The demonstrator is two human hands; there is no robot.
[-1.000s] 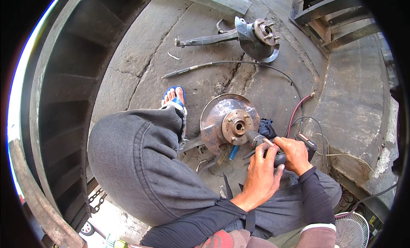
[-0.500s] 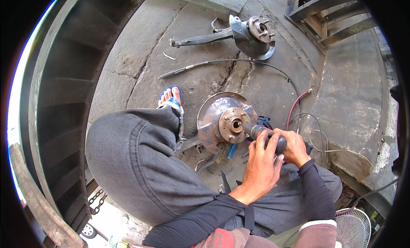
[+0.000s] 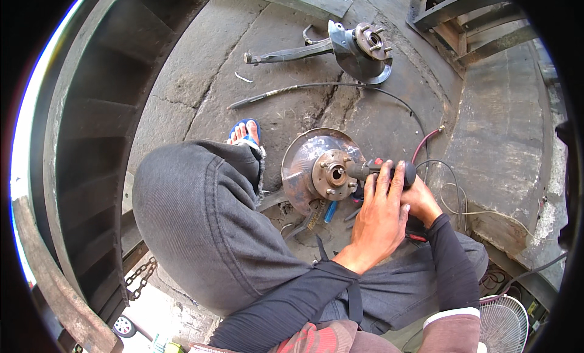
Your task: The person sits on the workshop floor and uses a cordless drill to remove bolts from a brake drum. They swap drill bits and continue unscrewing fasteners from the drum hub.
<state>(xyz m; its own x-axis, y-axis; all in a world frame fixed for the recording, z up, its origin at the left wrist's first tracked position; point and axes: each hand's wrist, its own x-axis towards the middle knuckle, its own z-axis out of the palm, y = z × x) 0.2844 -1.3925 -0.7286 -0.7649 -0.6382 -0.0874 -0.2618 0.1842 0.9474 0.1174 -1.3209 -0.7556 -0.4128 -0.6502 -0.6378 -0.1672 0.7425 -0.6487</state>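
A rusty wheel hub [image 3: 336,174] faces up in the middle of a round metal dust shield [image 3: 298,161], close to my feet. Studs stand out around its centre hole. From the right, a dark cordless impact wrench [image 3: 409,174] with red parts lies across the hub's edge, its nose at a stud; whether it is seated there I cannot tell. My right hand [image 3: 421,201] is wrapped round its grip, mostly behind the tool and the other hand. Over the tool's body lie the fingers of my left hand [image 3: 380,225], thumb on the near side.
A second hub assembly [image 3: 372,41] with a long arm lies farther off. Between them, a pencil-shaped tool [image 3: 249,101] trails a black hose. A blue-handled tool [image 3: 330,212] sits below the shield. At right run a red hose [image 3: 423,145] and cables; a fan [image 3: 504,325] stands at lower right.
The impact wrench has swung so its nose points more squarely left, slightly farther up the hub's edge. Both hands moved with it, and the left fingers have straightened over the body.
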